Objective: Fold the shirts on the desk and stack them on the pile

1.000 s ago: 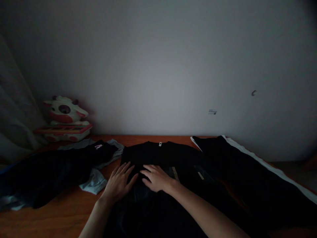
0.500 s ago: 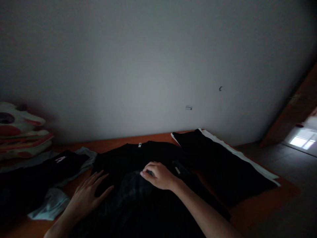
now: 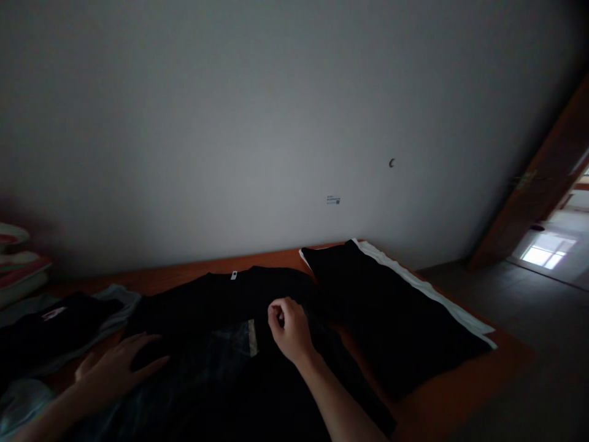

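Note:
My left hand (image 3: 120, 363) lies open over dark cloth at the lower left, with thumb and fingers apart. A dark plaid cloth (image 3: 216, 353) is spread beside it, with a pale strip (image 3: 253, 337) at its right end. Beneath is a black shirt (image 3: 271, 285), its neck toward the wall and a small white label (image 3: 234, 275) at the collar. My right hand (image 3: 289, 328) is above the shirt, right of the pale strip. Its fingers curl to meet the thumb in a ring; whether they pinch any black fabric cannot be made out.
A black garment (image 3: 368, 301) lies over a white one (image 3: 427, 291) on the right of the orange-brown surface (image 3: 442, 393). At left are a black garment with a pale print (image 3: 55, 314), grey cloth (image 3: 122, 301) and a striped soft object (image 3: 23, 270). Behind stands the wall (image 3: 276, 135).
The view has turned right, shifting things leftward. My right hand has moved right relative to the shirt. The plaid cloth looks flatter, and a pale strip formerly right of that hand shows left of it.

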`<state>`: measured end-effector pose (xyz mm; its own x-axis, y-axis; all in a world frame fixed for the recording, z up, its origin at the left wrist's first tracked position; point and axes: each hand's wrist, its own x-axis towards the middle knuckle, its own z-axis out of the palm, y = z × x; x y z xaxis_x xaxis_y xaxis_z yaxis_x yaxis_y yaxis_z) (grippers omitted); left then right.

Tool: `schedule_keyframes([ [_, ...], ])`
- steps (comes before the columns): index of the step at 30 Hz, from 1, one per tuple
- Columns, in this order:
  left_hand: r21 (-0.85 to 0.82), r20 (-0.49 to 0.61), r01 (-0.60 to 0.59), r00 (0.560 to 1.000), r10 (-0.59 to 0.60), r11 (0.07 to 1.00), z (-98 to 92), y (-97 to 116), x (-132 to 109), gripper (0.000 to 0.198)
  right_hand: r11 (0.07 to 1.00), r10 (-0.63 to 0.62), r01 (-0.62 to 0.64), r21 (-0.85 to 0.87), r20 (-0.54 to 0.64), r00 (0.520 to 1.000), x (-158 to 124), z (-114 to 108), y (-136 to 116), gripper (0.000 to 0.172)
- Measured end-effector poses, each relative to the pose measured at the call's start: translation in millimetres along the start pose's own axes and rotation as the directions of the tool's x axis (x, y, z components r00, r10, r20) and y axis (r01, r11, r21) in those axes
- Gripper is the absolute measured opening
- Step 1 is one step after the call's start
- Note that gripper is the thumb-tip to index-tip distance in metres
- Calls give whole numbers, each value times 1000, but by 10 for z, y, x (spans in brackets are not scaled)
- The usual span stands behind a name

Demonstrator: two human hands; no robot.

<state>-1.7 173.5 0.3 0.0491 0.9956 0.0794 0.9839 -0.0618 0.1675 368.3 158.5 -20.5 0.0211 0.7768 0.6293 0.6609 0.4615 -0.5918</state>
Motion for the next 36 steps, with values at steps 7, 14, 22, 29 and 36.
schedule_keyframes([
  [7,-39,21,-209,977,210,977,48,883,359,60,982,134,-173,-76,-362,923,113,-122,379,30],
  [14,70,-191,-128,972,140,989,587,1257,288,60,938,271,-322,-129,-305,913,101,-223,418,46],
  [22,45,-170,-104,979,110,994,737,1142,226,62,913,279,-334,-233,-241,930,138,-329,759,53],
  [29,-200,-333,-328,909,251,923,588,1251,236,45,810,499,-499,-309,-83,862,325,-656,1095,25],
  [36,-437,-288,-369,921,261,820,493,1322,177,30,809,563,-557,-189,-27,826,355,-726,1191,17],
])
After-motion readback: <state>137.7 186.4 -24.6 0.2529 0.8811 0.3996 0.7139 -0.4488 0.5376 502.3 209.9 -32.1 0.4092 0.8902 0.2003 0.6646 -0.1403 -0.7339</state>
